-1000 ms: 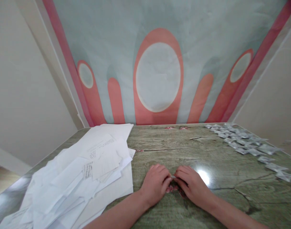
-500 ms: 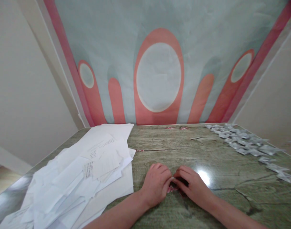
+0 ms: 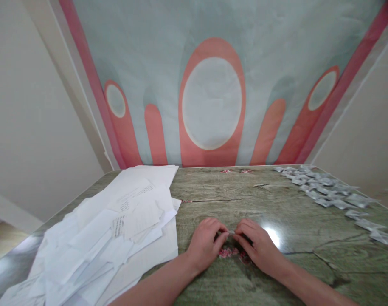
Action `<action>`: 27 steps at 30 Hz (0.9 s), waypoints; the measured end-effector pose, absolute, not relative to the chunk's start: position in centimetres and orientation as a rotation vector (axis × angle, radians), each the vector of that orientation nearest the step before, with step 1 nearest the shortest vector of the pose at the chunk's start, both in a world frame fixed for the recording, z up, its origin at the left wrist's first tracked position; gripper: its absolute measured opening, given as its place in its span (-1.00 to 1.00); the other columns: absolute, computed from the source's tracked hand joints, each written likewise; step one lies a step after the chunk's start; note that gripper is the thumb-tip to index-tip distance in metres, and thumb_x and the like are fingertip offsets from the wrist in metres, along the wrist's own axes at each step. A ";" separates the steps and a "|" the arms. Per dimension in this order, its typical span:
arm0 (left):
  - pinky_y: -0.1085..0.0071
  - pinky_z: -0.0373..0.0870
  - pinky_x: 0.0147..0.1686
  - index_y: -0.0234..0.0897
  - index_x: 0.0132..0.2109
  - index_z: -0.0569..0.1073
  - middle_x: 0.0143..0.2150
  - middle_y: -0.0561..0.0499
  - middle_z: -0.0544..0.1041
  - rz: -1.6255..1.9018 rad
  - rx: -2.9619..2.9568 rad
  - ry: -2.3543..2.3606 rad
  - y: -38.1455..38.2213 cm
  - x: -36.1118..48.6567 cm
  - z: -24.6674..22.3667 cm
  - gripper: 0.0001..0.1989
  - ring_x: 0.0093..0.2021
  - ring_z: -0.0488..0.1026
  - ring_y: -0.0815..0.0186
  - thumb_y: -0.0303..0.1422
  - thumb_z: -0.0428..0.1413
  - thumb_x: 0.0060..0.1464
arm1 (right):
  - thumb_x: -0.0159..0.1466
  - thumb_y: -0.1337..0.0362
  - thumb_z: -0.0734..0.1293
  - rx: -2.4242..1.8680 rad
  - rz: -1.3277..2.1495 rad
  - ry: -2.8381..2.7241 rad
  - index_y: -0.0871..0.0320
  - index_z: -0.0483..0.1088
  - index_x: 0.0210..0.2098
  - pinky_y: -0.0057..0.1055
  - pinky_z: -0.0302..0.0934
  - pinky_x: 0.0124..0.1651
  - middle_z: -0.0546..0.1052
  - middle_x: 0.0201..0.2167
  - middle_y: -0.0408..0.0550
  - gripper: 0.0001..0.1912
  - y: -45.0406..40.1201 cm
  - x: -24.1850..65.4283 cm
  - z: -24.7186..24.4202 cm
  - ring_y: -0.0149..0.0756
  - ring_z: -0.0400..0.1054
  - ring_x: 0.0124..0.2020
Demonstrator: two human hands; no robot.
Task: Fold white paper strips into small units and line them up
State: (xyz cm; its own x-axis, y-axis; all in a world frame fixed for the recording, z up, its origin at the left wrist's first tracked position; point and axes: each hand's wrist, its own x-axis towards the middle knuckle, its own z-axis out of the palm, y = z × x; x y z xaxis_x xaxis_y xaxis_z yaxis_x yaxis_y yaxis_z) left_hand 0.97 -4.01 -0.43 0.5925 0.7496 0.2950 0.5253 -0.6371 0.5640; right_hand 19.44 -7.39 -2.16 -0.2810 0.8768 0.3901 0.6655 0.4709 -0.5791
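My left hand [image 3: 208, 241] and my right hand [image 3: 256, 244] meet near the front of the wood-patterned table [image 3: 213, 187]. Between their fingertips is a small piece of white paper [image 3: 231, 232], mostly hidden by the fingers. Thumb and index finger of each hand are closed on one end of it. A pink-red flower pattern [image 3: 228, 253] shows on the tabletop just below the fingers.
A loose pile of white paper sheets and scraps [image 3: 85, 246], some printed, covers the left side. Several small twisted paper pieces [image 3: 324, 189] lie in rows along the right edge. A wall with a painted pattern [image 3: 211, 102] stands behind the table.
My fingertips have drawn slightly apart, so a bit of the paper between them shows. More of the flower pattern below is uncovered.
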 end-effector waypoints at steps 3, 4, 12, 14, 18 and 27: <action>0.40 0.20 -0.23 -0.25 -0.32 0.36 -0.34 0.04 0.42 0.730 2.404 1.050 -4.0 0.9 -0.5 -0.94 -0.26 0.31 0.29 -0.42 0.02 0.13 | 0.27 0.36 0.19 -1.267 0.452 -1.998 0.12 0.24 -0.43 -0.37 0.13 -0.31 0.33 -0.45 -0.12 -0.87 -7.4 19.3 -2.3 -0.30 0.22 -0.36; 0.40 0.20 -0.24 -0.25 -0.32 0.36 -0.34 0.04 0.42 0.733 2.410 1.058 -4.0 0.9 -0.5 -0.94 -0.26 0.31 0.29 -0.42 0.02 0.12 | 0.27 0.36 0.19 -1.261 0.463 -1.989 0.12 0.25 -0.42 -0.37 0.14 -0.30 0.33 -0.44 -0.12 -0.88 -7.3 19.3 -2.3 -0.30 0.23 -0.36; 0.40 0.22 -0.27 -0.25 -0.33 0.38 -0.36 0.03 0.43 0.715 2.419 1.098 -4.0 0.9 -0.2 -0.92 -0.28 0.33 0.28 -0.40 0.02 0.12 | 0.26 0.32 0.20 -1.240 0.458 -1.991 0.11 0.30 -0.39 -0.35 0.16 -0.30 0.36 -0.45 -0.12 -0.90 -7.3 19.5 -2.6 -0.29 0.26 -0.36; 0.40 0.23 -0.26 -0.25 -0.34 0.39 -0.37 0.04 0.44 0.716 2.387 1.098 -4.0 1.0 -0.2 -0.92 -0.28 0.34 0.28 -0.39 0.03 0.11 | 0.27 0.31 0.19 -1.254 0.435 -1.995 0.11 0.29 -0.42 -0.35 0.16 -0.31 0.35 -0.47 -0.13 -0.86 -7.3 19.5 -2.5 -0.29 0.26 -0.38; 0.41 0.23 -0.23 -0.24 -0.30 0.41 -0.34 0.04 0.45 0.756 2.313 1.100 -3.8 1.0 -0.6 -0.95 -0.26 0.35 0.29 -0.39 0.06 0.09 | 0.28 0.30 0.18 -1.289 0.439 -1.970 0.11 0.28 -0.46 -0.36 0.15 -0.32 0.35 -0.48 -0.13 -0.82 -7.2 19.6 -2.5 -0.29 0.25 -0.39; 0.44 0.22 -0.26 -0.28 -0.39 0.40 -0.40 0.06 0.44 0.773 2.245 1.063 -3.6 0.8 -0.5 -0.95 -0.30 0.34 0.32 -0.44 0.10 0.04 | 0.29 0.27 0.17 -1.259 0.423 -1.979 0.12 0.30 -0.47 -0.37 0.18 -0.33 0.35 -0.50 -0.13 -0.79 -7.2 19.5 -2.1 -0.30 0.26 -0.40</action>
State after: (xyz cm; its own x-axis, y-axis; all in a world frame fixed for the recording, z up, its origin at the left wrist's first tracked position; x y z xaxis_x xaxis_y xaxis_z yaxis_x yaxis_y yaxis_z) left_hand 0.80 -3.56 -0.53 0.5258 0.8079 0.2663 0.5019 -0.5473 0.6697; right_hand 19.50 -7.25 -2.13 -0.2440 0.8790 0.4096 0.6350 0.4641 -0.6176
